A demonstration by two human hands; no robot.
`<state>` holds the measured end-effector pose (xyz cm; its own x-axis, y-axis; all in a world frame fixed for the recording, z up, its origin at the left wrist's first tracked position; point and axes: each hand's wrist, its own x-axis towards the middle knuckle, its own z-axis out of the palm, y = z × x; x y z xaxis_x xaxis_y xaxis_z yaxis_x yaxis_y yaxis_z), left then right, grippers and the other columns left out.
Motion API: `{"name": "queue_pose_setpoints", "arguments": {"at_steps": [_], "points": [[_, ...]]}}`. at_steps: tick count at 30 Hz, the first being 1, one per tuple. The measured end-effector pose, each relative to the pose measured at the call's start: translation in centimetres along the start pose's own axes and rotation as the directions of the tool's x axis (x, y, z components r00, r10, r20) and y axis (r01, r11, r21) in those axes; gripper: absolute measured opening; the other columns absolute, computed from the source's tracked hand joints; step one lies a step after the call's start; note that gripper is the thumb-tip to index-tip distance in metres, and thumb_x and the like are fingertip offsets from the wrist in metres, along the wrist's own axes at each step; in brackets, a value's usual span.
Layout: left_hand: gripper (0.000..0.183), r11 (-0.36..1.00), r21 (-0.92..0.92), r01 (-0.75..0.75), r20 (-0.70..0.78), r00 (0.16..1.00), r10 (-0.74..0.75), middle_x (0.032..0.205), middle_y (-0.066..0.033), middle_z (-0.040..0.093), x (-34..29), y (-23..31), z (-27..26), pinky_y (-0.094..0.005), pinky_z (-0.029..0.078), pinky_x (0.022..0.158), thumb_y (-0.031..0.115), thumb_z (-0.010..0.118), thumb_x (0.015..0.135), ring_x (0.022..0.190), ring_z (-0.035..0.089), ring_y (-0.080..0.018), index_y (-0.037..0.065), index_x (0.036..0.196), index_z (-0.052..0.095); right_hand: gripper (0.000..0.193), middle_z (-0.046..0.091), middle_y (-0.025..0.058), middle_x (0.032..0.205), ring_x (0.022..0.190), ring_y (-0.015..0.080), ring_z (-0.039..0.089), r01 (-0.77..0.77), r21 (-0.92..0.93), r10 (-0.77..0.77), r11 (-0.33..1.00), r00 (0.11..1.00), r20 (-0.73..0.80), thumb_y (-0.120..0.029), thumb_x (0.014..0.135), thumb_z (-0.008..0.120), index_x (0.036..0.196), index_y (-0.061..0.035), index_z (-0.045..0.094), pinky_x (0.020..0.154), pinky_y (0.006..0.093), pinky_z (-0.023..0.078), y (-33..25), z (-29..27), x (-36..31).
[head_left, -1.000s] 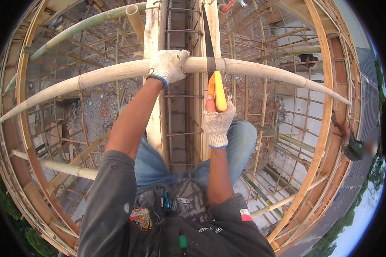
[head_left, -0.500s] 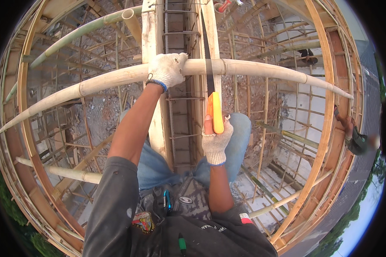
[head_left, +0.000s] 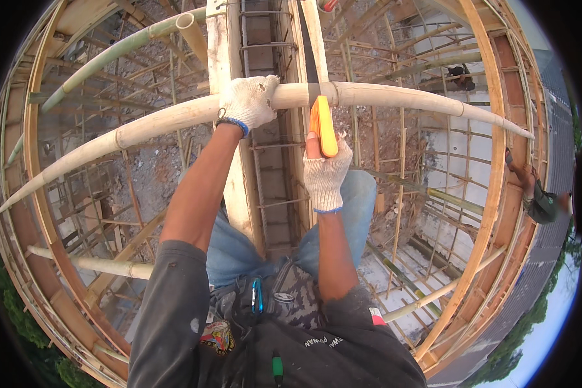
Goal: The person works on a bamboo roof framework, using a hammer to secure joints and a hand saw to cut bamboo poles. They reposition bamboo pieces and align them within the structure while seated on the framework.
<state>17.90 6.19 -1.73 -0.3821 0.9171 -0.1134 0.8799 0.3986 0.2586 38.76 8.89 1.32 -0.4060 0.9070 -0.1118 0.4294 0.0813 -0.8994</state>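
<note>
A long pale bamboo pole (head_left: 168, 120) lies crosswise over the wooden formwork boards in front of me. My left hand (head_left: 249, 101), in a worn white knit glove, is closed round the pole left of the middle. In my right hand (head_left: 326, 169), gloved too with the thumb bare, is the orange-yellow handle of a hand saw (head_left: 326, 126). Its dark blade crosses the pole close to the handle and points away from me. Whether the teeth have cut into the bamboo is hidden.
Between two boards (head_left: 223, 48) runs a trench with a steel rebar cage (head_left: 268, 46). Bamboo scaffolding and rubble lie far below on both sides. A green bamboo pole (head_left: 119, 48) is at the upper left. Another person (head_left: 542, 204) is at the right edge.
My right hand has pushed the saw forward, bringing its handle up near the pole. My left hand keeps its hold on the bamboo.
</note>
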Motion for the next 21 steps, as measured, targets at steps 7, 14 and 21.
{"name": "queue_pose_setpoints", "arguments": {"at_steps": [7, 14, 21], "points": [[0.040, 1.000, 0.005, 0.013, 0.014, 1.000, -0.013, 0.103, -0.0106, 0.077, -0.2, -0.2, 0.2, -0.0449, 0.058, 0.085, 0.023, 0.075, 0.078, 0.099, 0.075, -0.0308, 0.013, 0.116, 0.069, 0.023, 0.065, 0.0132, 0.070, 0.063, 0.0208, 0.061, 0.104, 0.178, -0.085, 0.979, 0.990, -0.111, -0.016, 0.095, 0.070, 0.098, 0.0062, 0.070, 0.063, 0.0365, 0.050, 2.5, -1.3, -4.4], [0.055, 1.000, 0.006, 0.006, 0.062, 0.998, -0.007, 0.110, -0.0108, 0.075, 0.4, -0.2, 0.1, -0.0451, 0.057, 0.089, 0.029, 0.081, 0.078, 0.105, 0.073, -0.0305, 0.013, 0.127, 0.064, 0.025, 0.063, 0.0107, 0.068, 0.064, 0.0160, 0.058, 0.056, 0.164, -0.043, 0.985, 0.996, -0.080, -0.018, 0.094, 0.070, 0.097, 0.0074, 0.071, 0.062, 0.0356, 0.048, 0.9, 0.2, 1.2], [0.037, 1.000, -0.020, 0.009, -0.004, 1.000, -0.009, 0.098, -0.0117, 0.077, 0.4, -0.1, 0.4, -0.0457, 0.059, 0.082, 0.024, 0.076, 0.077, 0.095, 0.075, -0.0323, 0.014, 0.112, 0.070, 0.024, 0.066, 0.0089, 0.071, 0.067, 0.0138, 0.060, 0.091, 0.169, -0.074, 0.981, 0.992, -0.104, -0.017, 0.095, 0.070, 0.100, 0.0067, 0.073, 0.065, 0.0350, 0.050, 2.4, -0.5, -1.9]]}}
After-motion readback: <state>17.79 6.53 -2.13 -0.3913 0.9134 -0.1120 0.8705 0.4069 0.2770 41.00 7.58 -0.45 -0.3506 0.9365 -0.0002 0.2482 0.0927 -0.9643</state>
